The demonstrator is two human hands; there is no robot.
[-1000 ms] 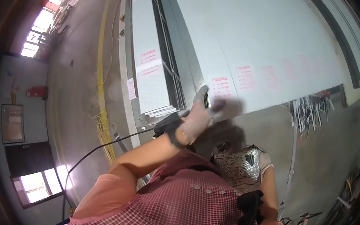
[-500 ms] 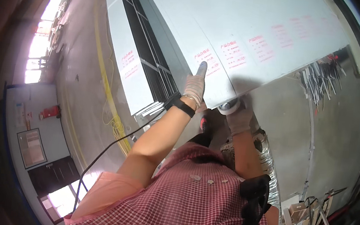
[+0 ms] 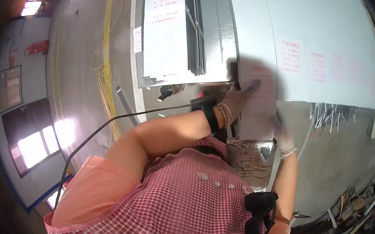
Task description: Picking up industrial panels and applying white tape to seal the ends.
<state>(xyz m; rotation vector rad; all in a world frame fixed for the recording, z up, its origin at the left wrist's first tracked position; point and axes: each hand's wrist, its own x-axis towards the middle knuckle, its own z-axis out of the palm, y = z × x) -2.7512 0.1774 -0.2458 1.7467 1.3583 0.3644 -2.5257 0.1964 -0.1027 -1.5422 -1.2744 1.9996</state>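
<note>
A long white panel [image 3: 257,117] with red print juts toward me past the edge of the stack, its near end close to my body. At its left edge, my left hand [image 3: 236,104], in a light glove with dark fingertips, is closed on it, thumb flat on the upper face and the other fingers hidden below. My right hand [image 3: 285,139], gloved too and somewhat blurred, is at the panel's right edge with its fingers against it. More white panels [image 3: 330,85] with red print lie beyond and to the right.
On the left lies a white-topped stack [image 3: 164,38] with dark strips [image 3: 196,45] beside it. A silver foil-wrapped piece [image 3: 250,163] is below the panel's near end. Yellow cord [image 3: 105,75] runs along the floor. Thin metal strips [image 3: 330,115] hang at the right. A black cable [image 3: 120,116] trails from my left wrist.
The panel has come out toward me, past the stack edge. My right hand has shifted to its right edge; the white ring-shaped thing beside that hand no longer shows. My view has turned.
</note>
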